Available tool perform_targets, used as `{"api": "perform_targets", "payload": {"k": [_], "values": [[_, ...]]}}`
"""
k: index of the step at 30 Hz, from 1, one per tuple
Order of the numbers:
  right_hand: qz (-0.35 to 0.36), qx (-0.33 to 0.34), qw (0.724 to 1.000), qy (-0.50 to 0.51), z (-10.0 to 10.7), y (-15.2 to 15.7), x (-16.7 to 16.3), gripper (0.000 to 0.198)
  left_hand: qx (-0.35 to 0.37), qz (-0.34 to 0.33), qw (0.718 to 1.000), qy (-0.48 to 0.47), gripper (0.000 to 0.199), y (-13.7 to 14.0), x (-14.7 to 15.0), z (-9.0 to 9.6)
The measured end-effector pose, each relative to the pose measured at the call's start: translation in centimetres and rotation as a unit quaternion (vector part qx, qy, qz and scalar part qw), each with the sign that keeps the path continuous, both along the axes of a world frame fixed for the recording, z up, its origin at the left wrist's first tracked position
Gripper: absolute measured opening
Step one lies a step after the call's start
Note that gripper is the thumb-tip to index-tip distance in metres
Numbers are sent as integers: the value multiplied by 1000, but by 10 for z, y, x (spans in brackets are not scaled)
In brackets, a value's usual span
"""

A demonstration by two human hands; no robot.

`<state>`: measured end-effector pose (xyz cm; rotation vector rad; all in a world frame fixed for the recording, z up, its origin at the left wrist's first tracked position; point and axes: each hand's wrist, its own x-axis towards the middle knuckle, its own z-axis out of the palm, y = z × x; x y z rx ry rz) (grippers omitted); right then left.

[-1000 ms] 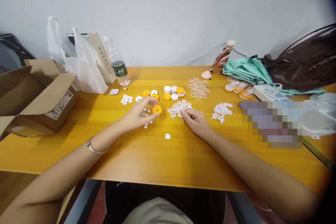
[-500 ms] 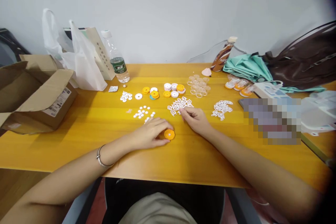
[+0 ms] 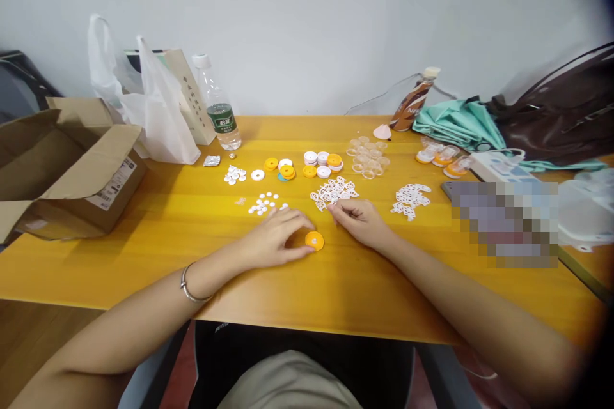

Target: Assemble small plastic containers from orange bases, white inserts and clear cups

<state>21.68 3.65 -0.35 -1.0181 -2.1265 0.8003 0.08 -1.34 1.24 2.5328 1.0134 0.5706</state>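
Observation:
My left hand rests on the table, thumb and fingers curled around the edge of a round orange plastic disc with a small white centre. My right hand is closed in a pinch at the near edge of a pile of white cut-out pieces; whether a piece is between its fingertips I cannot make out. Small white discs lie just beyond my left hand, partly hidden by it. Farther back are stacked orange wheels and white wheels.
Clear round cups and another white cut-out pile lie to the right. A cardboard box, plastic bag and water bottle stand left. Finished-looking orange-and-white pieces, a green umbrella and brown bag sit right.
The view has shifted slightly, so things appear a little farther right. My right fingertips have drawn back a little from the white pile toward me. The left hand still holds the orange disc.

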Motion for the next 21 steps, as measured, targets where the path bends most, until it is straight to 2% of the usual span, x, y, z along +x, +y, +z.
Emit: {"api": "perform_targets", "payload": {"k": [2,5,7,10,15,21], "values": [[5,-8,1000,-4,0,1,2,44,21,35,999,-12,26,7,-10,7],[44,-37,998,-13,0,1,4,37,50,122,991,-32,22,25,-40,20],[92,-41,994,-32,1,0,5,28,23,177,984,11,22,38,-66,29],[157,-14,985,-73,3,-4,5,23,-36,251,964,79,24,51,-102,38],[197,-6,974,-107,4,-8,3,26,-122,239,942,201,22,57,-124,38],[192,-16,972,-135,6,-9,3,35,-157,217,940,209,22,58,-122,35]]}}
